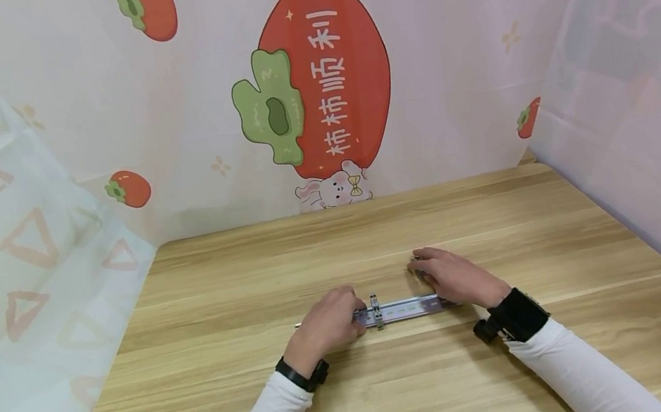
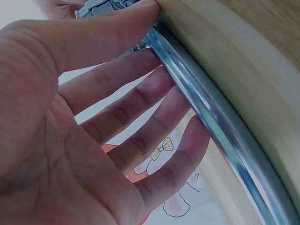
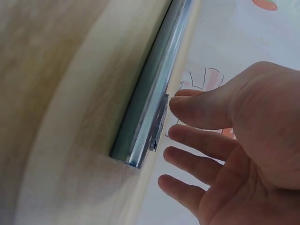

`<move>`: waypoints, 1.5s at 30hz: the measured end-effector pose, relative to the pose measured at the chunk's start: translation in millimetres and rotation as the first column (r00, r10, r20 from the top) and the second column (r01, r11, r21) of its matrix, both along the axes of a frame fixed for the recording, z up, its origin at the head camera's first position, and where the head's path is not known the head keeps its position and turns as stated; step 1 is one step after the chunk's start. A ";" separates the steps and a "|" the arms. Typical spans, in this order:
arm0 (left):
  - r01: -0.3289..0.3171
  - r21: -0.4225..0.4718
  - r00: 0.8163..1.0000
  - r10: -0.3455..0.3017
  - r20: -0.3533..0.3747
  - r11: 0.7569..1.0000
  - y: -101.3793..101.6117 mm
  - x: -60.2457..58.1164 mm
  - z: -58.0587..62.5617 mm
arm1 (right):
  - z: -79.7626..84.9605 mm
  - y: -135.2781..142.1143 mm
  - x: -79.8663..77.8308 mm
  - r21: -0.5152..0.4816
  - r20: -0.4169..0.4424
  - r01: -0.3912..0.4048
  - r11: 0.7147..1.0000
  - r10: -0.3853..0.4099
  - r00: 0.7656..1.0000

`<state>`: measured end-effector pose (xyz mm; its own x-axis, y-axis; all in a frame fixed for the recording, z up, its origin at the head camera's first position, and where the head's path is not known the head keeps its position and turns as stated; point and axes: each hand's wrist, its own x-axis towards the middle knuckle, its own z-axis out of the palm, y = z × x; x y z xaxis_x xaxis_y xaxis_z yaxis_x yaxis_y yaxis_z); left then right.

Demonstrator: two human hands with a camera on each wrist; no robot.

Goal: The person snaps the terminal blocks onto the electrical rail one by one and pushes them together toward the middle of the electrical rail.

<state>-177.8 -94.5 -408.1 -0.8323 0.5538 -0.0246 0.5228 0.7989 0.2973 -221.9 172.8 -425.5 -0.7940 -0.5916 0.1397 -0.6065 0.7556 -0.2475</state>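
Note:
A slotted metal DIN rail (image 1: 406, 309) lies crosswise on the table. A narrow grey terminal block (image 1: 377, 313) sits upright across it, just right of my left hand (image 1: 330, 321). That hand grips the rail's left part, thumb along the near edge and fingers along the far edge. In the left wrist view the rail (image 2: 206, 110) runs past the fingertips. My right hand (image 1: 459, 276) is behind the rail's right part, fingers loosely spread. Its thumb and forefinger tips are right at a small flat grey piece (image 3: 160, 124), mostly covered by the hand in the head view.
The wooden table (image 1: 220, 279) reaches back to a printed cloth wall (image 1: 195, 112) with persimmon drawings. Further cloth hangs at the left (image 1: 9, 247) and right (image 1: 642, 102) sides. Dark wrist straps with cameras sit on both wrists.

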 end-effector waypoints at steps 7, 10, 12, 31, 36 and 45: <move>-0.007 -0.004 1.000 0.007 0.003 1.000 0.2 0.6 0.3 | -0.6 0.2 0.7 0.008 -0.014 0.004 1.000 -0.004 1.000; -0.008 -0.003 1.000 0.008 0.004 1.000 0.2 0.8 0.3 | -1.0 0.4 0.5 0.011 -0.019 0.008 1.000 -0.007 1.000; -0.009 -0.001 1.000 0.009 0.005 1.000 0.1 0.9 0.1 | -1.2 0.5 0.3 0.014 -0.023 0.008 1.000 -0.008 1.000; -0.009 -0.005 1.000 0.009 -0.002 1.000 0.0 0.7 -1.3 | 0.4 1.0 -0.3 -0.003 -0.038 0.015 1.000 -0.015 0.999; -0.009 -0.004 1.000 0.009 -0.003 1.000 0.0 0.6 -1.9 | 1.2 1.0 0.3 0.000 -0.041 0.016 1.000 -0.016 0.999; -0.010 -0.014 1.000 0.010 0.002 1.000 0.1 0.3 -0.6 | 1.3 0.6 0.3 0.010 -0.021 0.031 0.999 -0.031 0.999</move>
<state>-177.6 -94.4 -408.7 -0.8377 0.5451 -0.0342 0.5141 0.8081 0.2875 -221.7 173.4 -424.2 -0.8091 -0.5680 0.1506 -0.5875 0.7766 -0.2274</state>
